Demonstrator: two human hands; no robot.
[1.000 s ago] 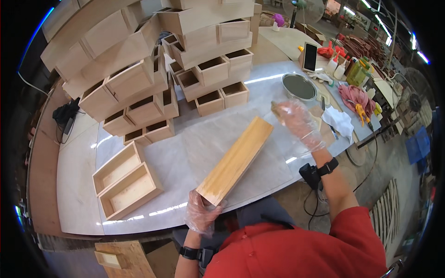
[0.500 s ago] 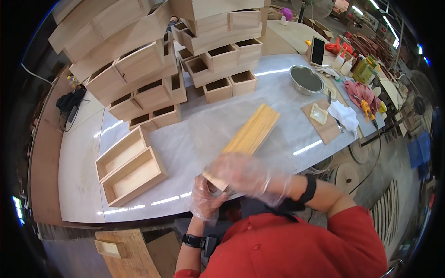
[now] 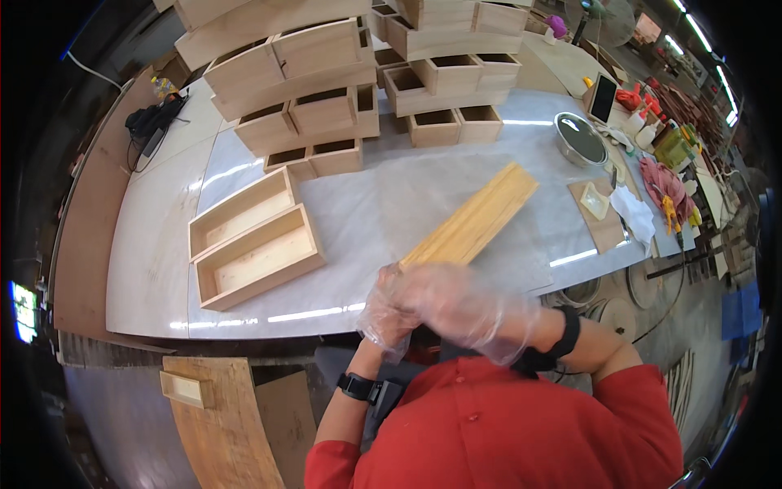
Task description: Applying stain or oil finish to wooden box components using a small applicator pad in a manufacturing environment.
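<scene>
A long, box-shaped wooden piece (image 3: pixel 476 213), yellowish on top with a visible grain, lies slantwise on a translucent sheet at the table's near side. Clear plastic gloves cover both of my hands. At the near end of the piece, my left hand (image 3: pixel 389 310) grips it, though its fingertips are partly hidden. Motion smears my right hand (image 3: pixel 446 298), which is over that same end, beside the left. Whether it holds anything does not show. Two pale open wooden drawers (image 3: pixel 259 259) lie side by side to the left.
Stacked pale wooden drawers (image 3: pixel 326 110) stand at the far side. To the right are a metal bowl of dark liquid (image 3: pixel 580 138), a small pale dish (image 3: pixel 595 200), a white cloth (image 3: pixel 633 213), a phone (image 3: pixel 603 98), bottles and a pink rag (image 3: pixel 664 179).
The view has shifted, so the table and its things sit further right in the picture. My right hand, blurred in both frames, stays near the piece's near end. My left hand remains there too.
</scene>
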